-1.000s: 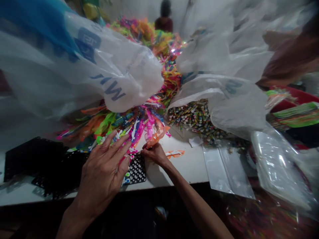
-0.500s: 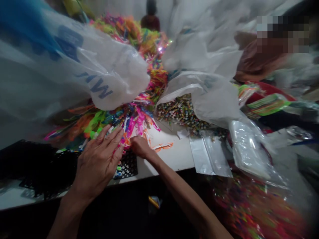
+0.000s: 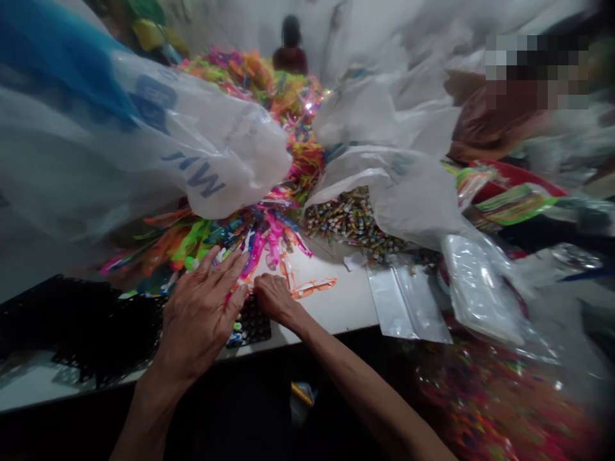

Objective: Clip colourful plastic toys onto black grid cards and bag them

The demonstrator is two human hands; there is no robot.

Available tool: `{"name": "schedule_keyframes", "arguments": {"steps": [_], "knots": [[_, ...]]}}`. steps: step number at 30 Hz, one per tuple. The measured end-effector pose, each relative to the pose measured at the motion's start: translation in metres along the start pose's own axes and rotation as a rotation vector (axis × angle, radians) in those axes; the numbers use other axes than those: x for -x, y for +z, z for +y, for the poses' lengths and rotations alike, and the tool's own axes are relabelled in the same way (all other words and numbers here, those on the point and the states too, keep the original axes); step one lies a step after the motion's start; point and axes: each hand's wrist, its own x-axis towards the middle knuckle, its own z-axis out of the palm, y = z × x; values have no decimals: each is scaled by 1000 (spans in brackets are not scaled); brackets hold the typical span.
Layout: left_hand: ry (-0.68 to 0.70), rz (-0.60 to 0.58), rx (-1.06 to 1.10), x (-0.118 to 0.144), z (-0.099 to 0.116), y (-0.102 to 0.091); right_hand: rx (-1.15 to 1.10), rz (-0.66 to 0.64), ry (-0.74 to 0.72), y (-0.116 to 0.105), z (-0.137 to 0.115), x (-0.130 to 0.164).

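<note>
My left hand (image 3: 204,304) lies with its fingers stretched out, back up, over the near edge of a heap of bright plastic pieces (image 3: 273,240). Under its thumb side shows a black tray with a grid of holes (image 3: 259,325), with small coloured bits on it. Beside it, my right hand (image 3: 273,296) is closed, knuckles up, at the far edge of that tray; whatever its fingers hold is hidden. Just right of the right hand, an orange eyeglass-shaped plastic piece (image 3: 314,288) rests on the white tabletop (image 3: 348,307).
A large white plastic sack (image 3: 225,147) leans over the heap. Another sack (image 3: 413,192) spills small multicoloured tube-like pieces (image 3: 353,218). Clear plastic bags (image 3: 408,301) overhang the table's front edge. Black mesh pieces (image 3: 81,326) are stacked at left. A person (image 3: 509,121) is at the upper right.
The view has shifted slightly, so most things sit a little lower and to the right. Both hands stay at the black tray, with the right hand still closed.
</note>
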Motion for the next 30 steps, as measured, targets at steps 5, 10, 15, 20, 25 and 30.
{"name": "schedule_keyframes", "arguments": {"steps": [5,10,15,20,25,30], "knots": [[-29,-2,1,-1,-1,0,10,47,-5,-15,3,14],[-81,17,23,-4,2,-1,0,148,373,-17,22,53],[-69,-13,34,-8,7,1,-55,162,459,2,29,80],[-23,23,117,-2,-4,-3,-105,158,665,-4,41,106],[-34,61,136,11,-15,-8,-2,74,701,-9,56,116],[5,-7,104,20,-14,-9,-350,320,651,-6,64,112]]}}
